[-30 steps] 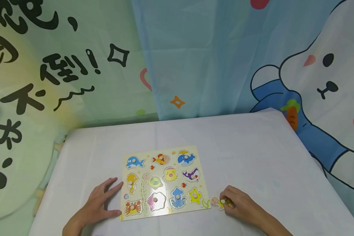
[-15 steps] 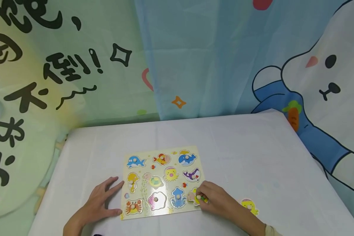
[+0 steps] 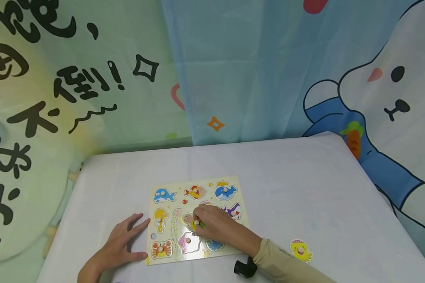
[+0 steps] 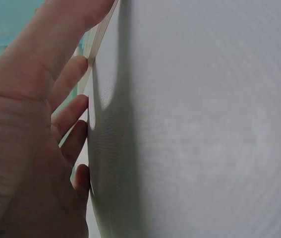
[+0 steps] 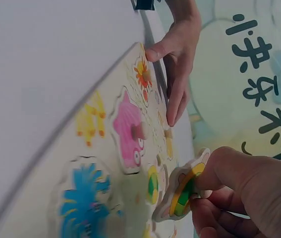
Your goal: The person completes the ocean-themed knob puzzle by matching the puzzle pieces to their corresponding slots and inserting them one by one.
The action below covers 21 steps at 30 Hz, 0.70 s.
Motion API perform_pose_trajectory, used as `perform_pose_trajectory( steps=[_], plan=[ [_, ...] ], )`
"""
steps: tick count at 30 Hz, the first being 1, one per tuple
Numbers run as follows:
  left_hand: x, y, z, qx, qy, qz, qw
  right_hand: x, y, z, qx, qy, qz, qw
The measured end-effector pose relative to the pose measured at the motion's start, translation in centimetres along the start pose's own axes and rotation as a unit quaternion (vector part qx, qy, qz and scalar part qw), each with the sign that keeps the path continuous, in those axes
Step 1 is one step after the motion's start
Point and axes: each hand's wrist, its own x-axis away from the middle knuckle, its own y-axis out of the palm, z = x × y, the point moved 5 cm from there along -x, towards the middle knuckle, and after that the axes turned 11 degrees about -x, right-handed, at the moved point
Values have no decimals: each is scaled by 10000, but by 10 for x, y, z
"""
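While the left hand (image 3: 122, 245) lies flat with fingers spread on the white surface (image 3: 304, 188), its thumb and fingertips touching the left edge of the puzzle board (image 3: 198, 184), a turtle piece (image 5: 182, 191) is pinched by its peg between thumb and fingers of the right hand (image 3: 214, 228). In the right wrist view the piece is held tilted, lifted off the board, just above the turtle-shaped recess (image 5: 152, 184) at the board's middle. Beside it, a pink piece (image 5: 129, 133), a blue octopus piece (image 5: 83, 201) and a crab piece (image 3: 161, 249) are seated in their slots. A yellow piece (image 3: 300, 250) lies loose on the surface, well apart to the right of the board. A small black object (image 3: 244, 269) is seen under the right forearm.

The step in hand is judged to be the seating of the turtle piece. The next move would call for the piece to be levelled, turned to match the outline of the recess, and lowered until it sits flush.

Compared with half a second ago, the right hand is found further left, moved from the board's lower right corner to its centre, with the piece carried along. The left hand and the loose yellow piece are unchanged in place.
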Motion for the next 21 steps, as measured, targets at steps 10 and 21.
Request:
perform_pose_trajectory(
  steps=[10, 21],
  plan=[
    [1, 1, -3, -34, -17, -3, 10000, -28, 16, -1, -124, 187, -117, 9997],
    [1, 2, -3, -20, -72, -51, 10000, -41, 29, 5, -261, 628, -16, 9977]
  ],
)
